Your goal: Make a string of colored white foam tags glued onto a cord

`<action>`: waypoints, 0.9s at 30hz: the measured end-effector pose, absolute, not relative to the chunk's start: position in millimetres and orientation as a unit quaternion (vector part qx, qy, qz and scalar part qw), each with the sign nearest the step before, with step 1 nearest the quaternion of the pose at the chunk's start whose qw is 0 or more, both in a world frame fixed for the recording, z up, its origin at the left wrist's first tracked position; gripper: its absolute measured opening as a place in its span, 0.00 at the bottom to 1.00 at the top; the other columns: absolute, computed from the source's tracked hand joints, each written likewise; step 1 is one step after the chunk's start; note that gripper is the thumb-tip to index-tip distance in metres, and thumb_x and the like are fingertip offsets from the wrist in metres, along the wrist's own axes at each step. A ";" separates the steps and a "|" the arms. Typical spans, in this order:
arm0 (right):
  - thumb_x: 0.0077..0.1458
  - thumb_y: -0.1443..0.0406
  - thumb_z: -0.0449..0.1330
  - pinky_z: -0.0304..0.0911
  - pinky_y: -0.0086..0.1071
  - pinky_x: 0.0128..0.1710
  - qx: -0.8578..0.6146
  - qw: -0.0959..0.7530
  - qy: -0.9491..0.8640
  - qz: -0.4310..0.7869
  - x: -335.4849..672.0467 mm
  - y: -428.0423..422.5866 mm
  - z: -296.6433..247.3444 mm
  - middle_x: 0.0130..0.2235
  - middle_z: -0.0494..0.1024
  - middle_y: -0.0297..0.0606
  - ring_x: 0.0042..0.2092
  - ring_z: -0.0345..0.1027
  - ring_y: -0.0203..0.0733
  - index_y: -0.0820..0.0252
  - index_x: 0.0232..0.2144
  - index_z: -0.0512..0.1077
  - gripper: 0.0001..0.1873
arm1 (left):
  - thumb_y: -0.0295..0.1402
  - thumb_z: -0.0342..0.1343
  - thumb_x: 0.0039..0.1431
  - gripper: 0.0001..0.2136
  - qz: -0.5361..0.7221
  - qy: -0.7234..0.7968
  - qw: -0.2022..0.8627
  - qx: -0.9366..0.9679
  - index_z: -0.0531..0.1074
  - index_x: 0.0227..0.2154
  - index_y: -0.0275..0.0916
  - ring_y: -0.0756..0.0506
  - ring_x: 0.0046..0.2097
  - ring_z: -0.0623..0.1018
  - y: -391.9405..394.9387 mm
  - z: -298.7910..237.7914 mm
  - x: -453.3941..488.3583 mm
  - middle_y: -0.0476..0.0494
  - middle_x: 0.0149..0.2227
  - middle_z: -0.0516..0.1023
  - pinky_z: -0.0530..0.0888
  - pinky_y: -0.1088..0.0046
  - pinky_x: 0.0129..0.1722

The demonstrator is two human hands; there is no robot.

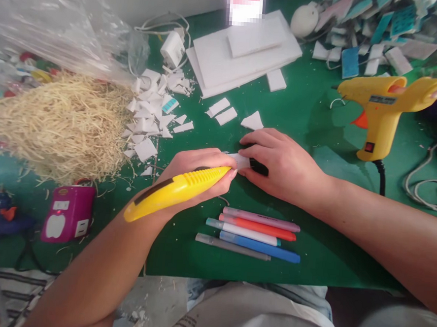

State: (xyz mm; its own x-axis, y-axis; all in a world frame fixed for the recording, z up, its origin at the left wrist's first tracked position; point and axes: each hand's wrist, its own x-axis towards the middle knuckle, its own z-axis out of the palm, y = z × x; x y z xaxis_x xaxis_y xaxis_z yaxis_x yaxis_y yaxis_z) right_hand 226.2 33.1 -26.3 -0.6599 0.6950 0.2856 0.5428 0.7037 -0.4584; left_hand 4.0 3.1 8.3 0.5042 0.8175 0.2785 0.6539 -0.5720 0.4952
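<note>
My left hand (203, 170) is closed around a yellow utility knife (180, 188), its rear end pointing back toward my left forearm. The knife's tip is hidden by my fingers. Between my two hands lies a small white board piece (243, 161), partly covered. My right hand (274, 154) holds that piece at its right side with the thumb and fingertips, and a dark shadowed gap shows under the palm. Just beyond the hands are small white offcuts (226, 116) and a chipped white piece (252, 121).
Several capped markers (261, 219) lie near the front edge. A yellow glue gun (380, 109) rests at right, with cables beyond. White boards (239, 61) are stacked at the back. Left are scraps (147, 124), straw-like shreds (61, 124) and a purple power adapter (68, 213).
</note>
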 end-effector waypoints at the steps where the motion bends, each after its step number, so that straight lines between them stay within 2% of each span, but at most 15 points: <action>1: 0.62 0.65 0.61 0.73 0.52 0.50 -0.344 0.225 -0.896 0.166 226.2 33.0 -26.3 0.51 0.82 0.54 0.53 0.75 0.59 0.63 0.41 0.82 0.10 | 0.31 0.55 0.65 0.09 0.255 0.430 0.156 0.852 0.80 0.33 0.41 0.51 0.31 0.80 2.9 8.6 3.1 0.50 0.30 0.83 0.77 0.79 0.35; 6: 0.62 0.66 0.61 0.73 0.52 0.50 -0.338 0.227 -0.898 0.167 227.3 32.9 -26.0 0.51 0.82 0.54 0.53 0.75 0.59 0.63 0.41 0.82 0.10 | 0.31 0.54 0.65 0.09 0.282 0.434 0.114 0.848 0.80 0.34 0.42 0.50 0.29 0.81 2.0 12.8 -2.6 0.51 0.29 0.84 0.78 0.77 0.33; 13: 0.62 0.66 0.61 0.72 0.52 0.50 -0.345 0.228 -0.894 0.173 227.6 32.5 -26.5 0.51 0.82 0.52 0.54 0.74 0.58 0.61 0.41 0.81 0.10 | 0.32 0.55 0.65 0.07 0.294 0.435 0.155 0.837 0.78 0.33 0.46 0.50 0.27 0.80 3.9 11.2 -2.5 0.55 0.30 0.85 0.81 0.75 0.33; 20: 0.62 0.65 0.61 0.73 0.52 0.49 -0.336 0.238 -0.897 0.162 227.9 33.6 -28.3 0.51 0.82 0.54 0.53 0.75 0.59 0.64 0.41 0.82 0.11 | 0.31 0.56 0.64 0.06 0.295 0.426 0.159 0.840 0.78 0.33 0.45 0.50 0.29 0.82 6.1 7.3 -2.8 0.53 0.30 0.84 0.82 0.75 0.35; 27: 0.63 0.65 0.60 0.73 0.50 0.50 -0.341 0.227 -0.898 0.161 227.5 33.7 -27.5 0.51 0.82 0.53 0.53 0.74 0.57 0.62 0.42 0.82 0.12 | 0.32 0.56 0.65 0.07 0.289 0.421 0.145 0.848 0.78 0.33 0.45 0.49 0.27 0.81 7.4 7.9 -3.2 0.53 0.29 0.85 0.82 0.74 0.32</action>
State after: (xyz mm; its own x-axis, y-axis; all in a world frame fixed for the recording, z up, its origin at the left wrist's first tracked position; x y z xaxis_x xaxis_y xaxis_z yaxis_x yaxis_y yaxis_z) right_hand 227.5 33.7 -27.5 -0.6652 0.6848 0.2975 0.5387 0.7161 -0.4438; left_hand -3.2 7.4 7.9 0.4790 0.7969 0.3681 0.6291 -0.6042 0.4891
